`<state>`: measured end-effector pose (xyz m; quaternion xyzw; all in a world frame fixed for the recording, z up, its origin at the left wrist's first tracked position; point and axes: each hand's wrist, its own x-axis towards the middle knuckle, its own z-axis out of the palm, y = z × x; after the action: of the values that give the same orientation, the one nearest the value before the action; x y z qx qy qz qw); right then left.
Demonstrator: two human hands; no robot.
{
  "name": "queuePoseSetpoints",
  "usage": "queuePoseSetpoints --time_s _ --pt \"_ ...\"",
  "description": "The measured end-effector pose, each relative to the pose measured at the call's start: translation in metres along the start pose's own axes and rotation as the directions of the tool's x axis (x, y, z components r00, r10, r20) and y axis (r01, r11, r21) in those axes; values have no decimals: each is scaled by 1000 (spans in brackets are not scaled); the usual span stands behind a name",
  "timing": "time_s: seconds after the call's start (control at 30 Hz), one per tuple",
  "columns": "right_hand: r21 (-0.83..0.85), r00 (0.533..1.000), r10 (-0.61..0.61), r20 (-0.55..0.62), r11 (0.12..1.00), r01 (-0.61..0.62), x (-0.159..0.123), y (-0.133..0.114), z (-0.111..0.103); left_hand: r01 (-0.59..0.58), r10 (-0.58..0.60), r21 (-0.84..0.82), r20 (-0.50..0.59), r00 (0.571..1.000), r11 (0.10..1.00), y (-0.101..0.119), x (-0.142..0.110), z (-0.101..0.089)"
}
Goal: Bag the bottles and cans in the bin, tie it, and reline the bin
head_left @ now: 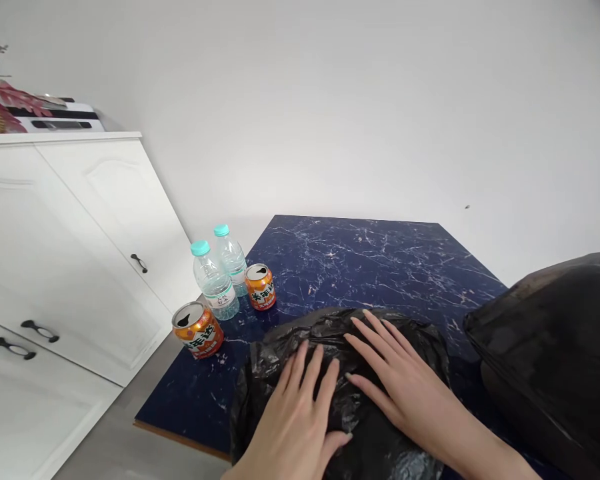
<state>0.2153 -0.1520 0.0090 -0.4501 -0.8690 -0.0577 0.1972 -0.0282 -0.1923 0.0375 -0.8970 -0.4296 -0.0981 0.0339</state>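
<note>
A crumpled black plastic bag (410, 340) lies on the dark blue marble-patterned table (360, 260) near its front edge. My left hand (295, 420) rests flat on the bag's left part with fingers stretched out. My right hand (395, 380) lies flat on the bag's middle, fingers spread and pointing toward the upper left. Neither hand holds anything.
Two clear water bottles (214, 280) with teal caps and two opened orange cans (198, 329) (260, 287) stand at the table's left corner. A second bulky black bag (550, 353) sits at the right. A white cabinet (70, 253) stands left of the table.
</note>
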Motion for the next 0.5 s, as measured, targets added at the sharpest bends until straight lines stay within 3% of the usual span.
queuePoseSetpoints --time_s 0.13,0.27,0.37,0.5 --pt "3 985 68 158 998 -70 -19 13 31 123 -122 -34 34 992 992 -22 -18 22" --pt "18 957 163 239 985 -172 -32 13 42 127 -123 -90 44 991 988 -40 -33 23" --pt "12 943 217 252 974 -227 -35 11 43 54 -49 -103 49 998 993 -50 -41 11" --pt "-10 941 272 203 961 -276 -40 11 48 -198 217 -203 76 973 959 -56 -54 -4"
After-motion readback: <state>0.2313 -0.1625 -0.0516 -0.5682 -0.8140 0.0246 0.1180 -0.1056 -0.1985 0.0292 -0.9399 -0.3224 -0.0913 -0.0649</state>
